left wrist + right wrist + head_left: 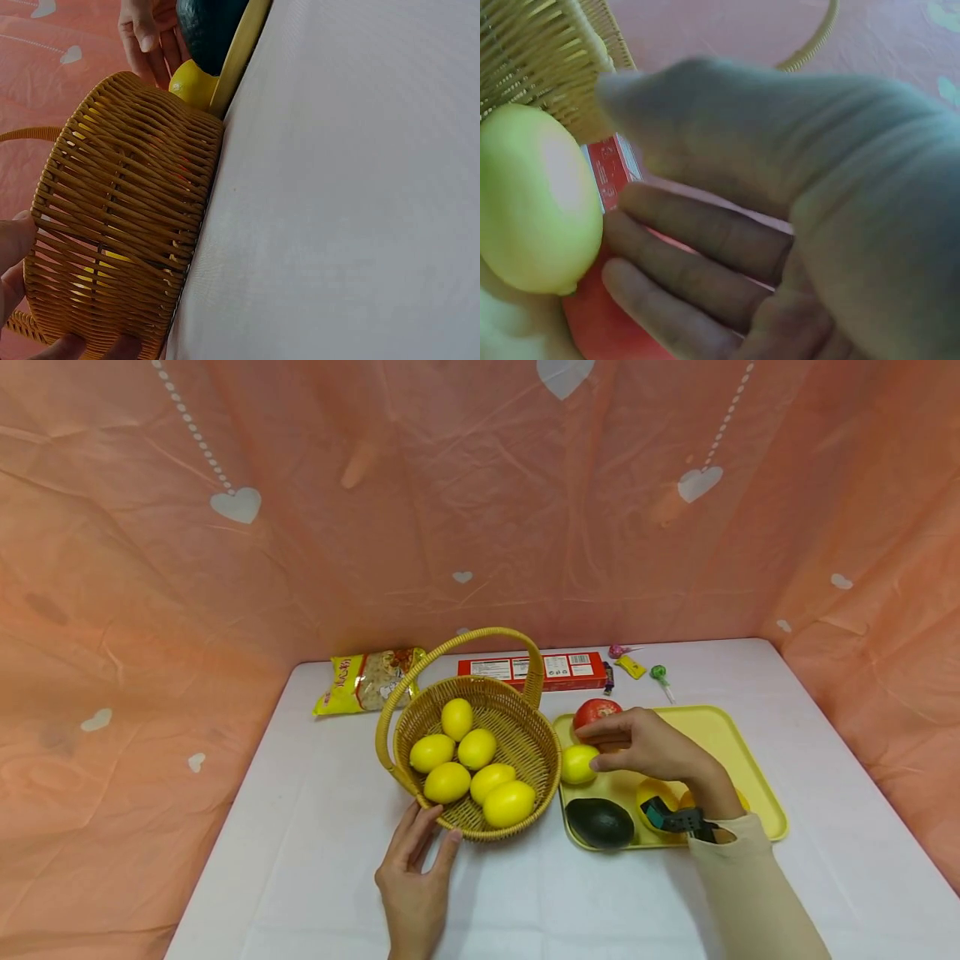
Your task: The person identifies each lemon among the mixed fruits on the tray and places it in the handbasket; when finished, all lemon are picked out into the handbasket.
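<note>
Right hand (647,745) open, fingers extended, tips just beside a lemon (578,765); whether they touch it, cannot tell. That lemon sits at the left end of a yellow tray (712,727), next to the basket. Left hand (414,878) holds the near rim of a wicker basket (532,752), thumb and fingers at the edge. Basket upright, tall looped handle (450,643), six lemons (447,782) inside, mostly left and front. Also on tray: red fruit (595,712) behind the lemon, dark green fruit (600,823) at the near left corner, yellow-orange fruit (648,792) partly hidden by the right wrist. Farther back on the white cloth: yellow food bag (363,681), red box (555,670), green lollipop (658,673).
</note>
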{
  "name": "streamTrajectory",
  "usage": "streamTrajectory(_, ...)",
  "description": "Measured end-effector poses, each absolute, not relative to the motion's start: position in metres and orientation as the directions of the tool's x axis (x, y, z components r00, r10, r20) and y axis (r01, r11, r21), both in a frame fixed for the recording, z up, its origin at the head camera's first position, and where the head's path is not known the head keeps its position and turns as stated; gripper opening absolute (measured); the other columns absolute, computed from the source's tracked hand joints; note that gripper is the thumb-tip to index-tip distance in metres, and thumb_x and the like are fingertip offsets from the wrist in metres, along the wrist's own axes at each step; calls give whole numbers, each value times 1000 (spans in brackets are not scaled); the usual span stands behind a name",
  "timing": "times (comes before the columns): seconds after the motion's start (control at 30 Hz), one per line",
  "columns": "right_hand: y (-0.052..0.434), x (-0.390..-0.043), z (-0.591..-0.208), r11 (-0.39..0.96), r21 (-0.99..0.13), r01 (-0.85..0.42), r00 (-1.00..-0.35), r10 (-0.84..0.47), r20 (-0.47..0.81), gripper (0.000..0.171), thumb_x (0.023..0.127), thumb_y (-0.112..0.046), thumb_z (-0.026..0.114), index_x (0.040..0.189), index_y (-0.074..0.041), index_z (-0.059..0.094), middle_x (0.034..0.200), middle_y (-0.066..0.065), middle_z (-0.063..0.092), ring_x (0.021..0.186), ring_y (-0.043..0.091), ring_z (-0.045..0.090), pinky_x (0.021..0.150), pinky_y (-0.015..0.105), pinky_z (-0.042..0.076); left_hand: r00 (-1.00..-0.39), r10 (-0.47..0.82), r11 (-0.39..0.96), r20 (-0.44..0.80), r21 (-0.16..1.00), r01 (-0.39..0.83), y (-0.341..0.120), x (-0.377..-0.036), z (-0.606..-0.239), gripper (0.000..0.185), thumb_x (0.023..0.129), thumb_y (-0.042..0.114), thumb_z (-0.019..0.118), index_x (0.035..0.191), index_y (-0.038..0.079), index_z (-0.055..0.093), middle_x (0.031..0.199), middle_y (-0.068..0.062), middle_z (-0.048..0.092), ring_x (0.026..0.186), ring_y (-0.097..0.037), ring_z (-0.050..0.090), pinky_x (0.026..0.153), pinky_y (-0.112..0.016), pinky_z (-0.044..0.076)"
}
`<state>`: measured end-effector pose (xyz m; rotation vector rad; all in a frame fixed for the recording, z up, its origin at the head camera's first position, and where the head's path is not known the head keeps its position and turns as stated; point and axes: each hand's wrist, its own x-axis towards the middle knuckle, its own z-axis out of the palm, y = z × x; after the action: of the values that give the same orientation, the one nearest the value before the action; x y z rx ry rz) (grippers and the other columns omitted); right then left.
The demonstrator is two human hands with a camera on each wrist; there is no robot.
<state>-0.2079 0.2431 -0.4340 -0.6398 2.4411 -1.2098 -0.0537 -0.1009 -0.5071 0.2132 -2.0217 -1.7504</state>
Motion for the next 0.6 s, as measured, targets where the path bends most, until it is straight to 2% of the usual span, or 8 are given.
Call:
streamTrajectory(0.17, 237, -204, -429, 607, -750, -264, -858, -503, -105, 46, 95, -19, 88, 138, -9, 77, 135, 8, 78, 128, 33, 69, 114, 59, 59, -884, -403, 178, 235, 968, 176, -100, -53, -506, 37, 90, 1, 89, 126, 1, 80, 153, -22, 62, 133, -3, 64, 108, -19, 58)
streamTrajectory(0.4, 232, -203, -426, 668, -685, -290, -866, -488, -109, 43, 92, -16, 89, 133, -11, 80, 132, 5, 79, 129, 36, 64, 115, 65, 55, -886, -405, 179, 226, 970, 166, -99, -53, -505, 37, 90, 1, 89, 126, 0, 79, 153, -21, 62, 133, -9, 65, 108, -19, 58)
streamTrajectory(0.6, 230, -204, -427, 688, -651, -321, -860, -499, -104, 41, 90, -15, 90, 130, -12, 82, 127, 3, 81, 125, 34, 65, 113, 65, 55, -882, -407, 180, 239, 967, 179, -100, -54, -506, 37, 90, 1, 89, 125, 3, 80, 153, -24, 62, 125, -1, 68, 107, -19, 58)
